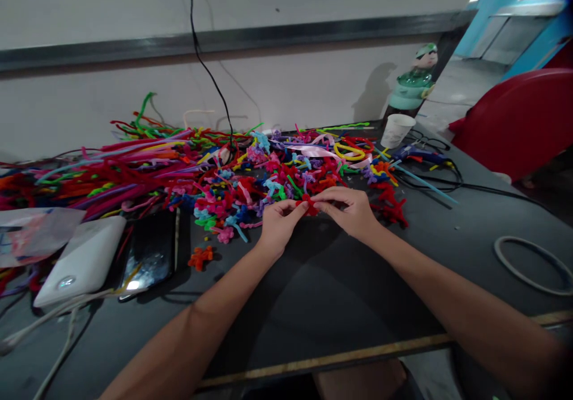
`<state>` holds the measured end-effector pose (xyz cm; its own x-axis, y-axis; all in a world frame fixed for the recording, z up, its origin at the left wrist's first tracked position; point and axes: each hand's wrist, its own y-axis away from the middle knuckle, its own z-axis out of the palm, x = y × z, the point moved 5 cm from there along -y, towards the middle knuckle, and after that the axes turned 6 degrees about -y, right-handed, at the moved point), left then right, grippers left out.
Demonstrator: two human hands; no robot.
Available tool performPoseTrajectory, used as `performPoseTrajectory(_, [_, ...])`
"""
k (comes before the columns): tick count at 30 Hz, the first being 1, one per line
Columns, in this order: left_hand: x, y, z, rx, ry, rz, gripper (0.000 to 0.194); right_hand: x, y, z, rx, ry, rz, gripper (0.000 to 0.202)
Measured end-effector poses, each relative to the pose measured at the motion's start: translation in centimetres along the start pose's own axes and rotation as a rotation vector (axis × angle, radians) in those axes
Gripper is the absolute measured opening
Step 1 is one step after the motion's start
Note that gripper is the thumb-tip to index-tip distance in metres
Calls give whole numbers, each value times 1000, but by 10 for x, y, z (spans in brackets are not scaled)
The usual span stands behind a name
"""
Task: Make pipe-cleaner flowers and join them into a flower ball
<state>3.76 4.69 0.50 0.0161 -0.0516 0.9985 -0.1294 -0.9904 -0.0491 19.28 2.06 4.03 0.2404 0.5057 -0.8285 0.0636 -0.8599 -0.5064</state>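
Between my two hands is a small red pipe-cleaner flower (307, 205), held just above the near side of a heap of pipe-cleaner pieces. The thumb and fingers of my left hand (278, 224) pinch its left side. My right hand (351, 211) grips the right side between thumb and forefinger. Some of the flower is hidden by my fingertips. Behind it spreads the heap of small twisted pipe-cleaner shapes (273, 176) in pink, blue, green, red and purple. An orange pipe-cleaner piece (200, 258) lies alone to the left of my left hand.
Long loose pipe cleaners (134, 167) fill the back left. Nearer are a white power bank (83, 262), a dark phone (151, 251) and a plastic bag (40, 233). At right stand a paper cup (396, 130) and a green figure-shaped bottle (412, 83); a pale ring (532, 265) lies flat.
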Motion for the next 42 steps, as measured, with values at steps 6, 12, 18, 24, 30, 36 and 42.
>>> performPoseTrajectory(6, [-2,-6,-2,22,258,-98,24,17,-1,1,-43,-48,214,39])
performPoseTrajectory(12, [-3,-5,-2,13,378,-169,24,13,0,12,-307,-10,272,30])
performPoseTrajectory(18, [-3,-7,-2,24,432,-170,25,17,0,10,-281,-88,293,34])
performPoseTrajectory(24, [0,-4,-1,69,434,-121,24,14,-2,6,-181,-30,274,23])
performPoseTrajectory(30, [5,6,4,162,496,-86,21,16,-2,6,-148,41,279,26])
performPoseTrajectory(36, [10,12,12,154,493,-49,18,18,-2,9,0,-45,311,25])
performPoseTrajectory(42, [18,4,-3,208,350,118,19,31,-2,7,150,-83,453,26])
